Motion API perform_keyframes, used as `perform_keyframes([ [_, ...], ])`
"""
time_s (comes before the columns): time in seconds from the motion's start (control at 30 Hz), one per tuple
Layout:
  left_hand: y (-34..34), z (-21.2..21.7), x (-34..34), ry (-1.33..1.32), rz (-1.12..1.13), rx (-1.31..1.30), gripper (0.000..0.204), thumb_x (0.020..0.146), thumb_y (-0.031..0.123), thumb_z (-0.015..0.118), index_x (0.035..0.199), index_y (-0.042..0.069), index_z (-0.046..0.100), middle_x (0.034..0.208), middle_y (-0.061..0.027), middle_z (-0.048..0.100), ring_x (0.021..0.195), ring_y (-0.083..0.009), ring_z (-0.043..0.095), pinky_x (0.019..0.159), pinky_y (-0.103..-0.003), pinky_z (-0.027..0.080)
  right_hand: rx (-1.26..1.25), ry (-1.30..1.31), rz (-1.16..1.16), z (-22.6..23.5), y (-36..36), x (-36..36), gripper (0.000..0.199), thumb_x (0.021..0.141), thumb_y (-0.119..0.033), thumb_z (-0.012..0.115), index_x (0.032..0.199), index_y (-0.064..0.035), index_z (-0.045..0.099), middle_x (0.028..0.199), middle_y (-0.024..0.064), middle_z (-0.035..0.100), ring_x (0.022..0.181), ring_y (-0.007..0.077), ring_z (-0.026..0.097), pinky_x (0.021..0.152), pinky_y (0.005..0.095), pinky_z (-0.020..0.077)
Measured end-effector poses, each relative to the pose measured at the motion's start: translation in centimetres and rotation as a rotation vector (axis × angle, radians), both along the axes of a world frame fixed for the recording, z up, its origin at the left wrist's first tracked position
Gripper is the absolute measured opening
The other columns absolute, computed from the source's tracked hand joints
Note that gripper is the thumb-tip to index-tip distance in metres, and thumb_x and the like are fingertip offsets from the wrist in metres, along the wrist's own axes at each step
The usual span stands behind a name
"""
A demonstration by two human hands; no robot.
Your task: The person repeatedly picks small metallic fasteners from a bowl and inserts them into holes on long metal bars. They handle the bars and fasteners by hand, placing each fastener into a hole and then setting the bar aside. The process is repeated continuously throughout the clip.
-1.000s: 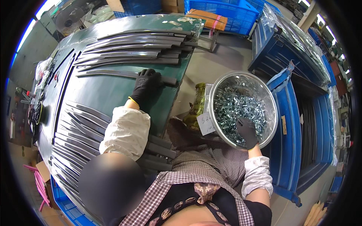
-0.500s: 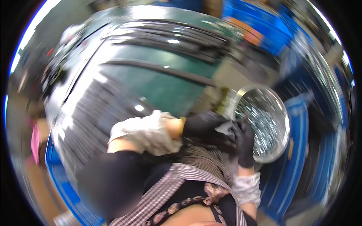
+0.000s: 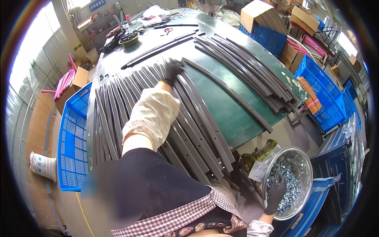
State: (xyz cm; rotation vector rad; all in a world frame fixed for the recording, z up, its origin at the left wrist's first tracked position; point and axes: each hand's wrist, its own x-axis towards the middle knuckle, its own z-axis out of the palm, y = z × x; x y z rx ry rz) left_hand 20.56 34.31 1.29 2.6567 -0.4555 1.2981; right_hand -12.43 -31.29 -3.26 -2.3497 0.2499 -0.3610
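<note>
My left hand [image 3: 172, 72], in a black glove, reaches over the far ends of a row of long dark grey strips [image 3: 189, 132] with small holes. Motion blurs its fingers, so their grip does not show. At lower right my right hand [image 3: 276, 193], also gloved in black, dips into a round metal bowl [image 3: 310, 179]. Its fingers are apart among many small shiny metal pieces [image 3: 290, 185]. A lone dark strip [image 3: 229, 94] lies to the right of the row on the green table [image 3: 237, 128].
More dark strips [image 3: 244, 71] are stacked at the far right of the table. Blue crates stand left [image 3: 73, 146] and right [image 3: 321, 94]. A white paper card [image 3: 258, 172] sits against the bowl. Red-handled scissors [image 3: 167, 30] lie at the back.
My hands were together beside the bowl and are now apart. The left has moved far up and left over the strips; the right has gone into the metal pieces. The view has turned.
</note>
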Motion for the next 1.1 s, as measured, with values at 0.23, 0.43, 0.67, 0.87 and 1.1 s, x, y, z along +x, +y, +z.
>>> perform_keyframes([
  [0.23, 4.4, 2.3, -0.1, 0.397, 0.306, -0.890, 0.028, 0.082, 0.009, 0.072, 0.110, 0.004, 0.070, 0.095, -0.0120, 0.075, 0.088, -0.0170, 0.071, 0.072, -0.029, 0.056, -0.480, 0.335, -0.153, -6.4, -9.0, -1.5, 0.062, 0.081, -0.029, 0.075, 0.132, -0.0003, 0.056, 0.128, 0.0227, 0.062, 0.121, 0.0388, 0.056, 0.102, 0.0453, 0.0446],
  [0.43, -14.1, 0.8, -3.8, 0.444, -0.288, -0.406, 0.026, 0.093, 0.020, 0.068, 0.115, 0.009, 0.071, 0.082, -0.0149, 0.073, 0.070, -0.0233, 0.071, 0.067, -0.035, 0.055, -0.626, 0.270, -0.096, -11.1, -12.9, -2.7, 0.043, 0.082, -0.032, 0.071, 0.113, -0.0040, 0.067, 0.117, 0.0193, 0.066, 0.113, 0.0379, 0.060, 0.096, 0.0456, 0.0478],
  [0.67, -27.8, 2.7, -9.9, 0.472, -0.648, 0.059, 0.022, 0.094, 0.029, 0.065, 0.107, 0.011, 0.067, 0.081, -0.0134, 0.068, 0.077, -0.0322, 0.068, 0.068, -0.042, 0.055, -0.529, 0.244, -0.038, -10.1, -10.7, -2.2, 0.028, 0.082, -0.027, 0.068, 0.101, -0.0066, 0.068, 0.099, 0.0189, 0.069, 0.097, 0.0400, 0.063, 0.085, 0.0495, 0.0503],
  [0.87, -33.5, 0.3, -7.8, 0.450, -0.920, 0.106, 0.029, 0.087, 0.022, 0.070, 0.114, 0.010, 0.067, 0.096, -0.0175, 0.069, 0.087, -0.0393, 0.065, 0.075, -0.046, 0.053, -0.597, 0.302, -0.015, -11.0, -11.4, -2.7, 0.025, 0.083, -0.023, 0.056, 0.101, -0.0091, 0.064, 0.100, 0.0174, 0.067, 0.098, 0.0402, 0.062, 0.085, 0.0514, 0.0500],
  [1.1, -35.9, -1.9, -3.8, 0.508, -0.670, 0.277, 0.058, 0.086, 0.033, 0.071, 0.137, 0.010, 0.054, 0.141, -0.0134, 0.056, 0.130, -0.0327, 0.052, 0.108, -0.050, 0.036, -0.377, 0.207, -0.042, -8.1, -9.2, -3.5, 0.029, 0.083, -0.021, 0.059, 0.108, -0.0100, 0.069, 0.107, 0.0172, 0.068, 0.102, 0.0354, 0.065, 0.088, 0.0460, 0.0532],
])
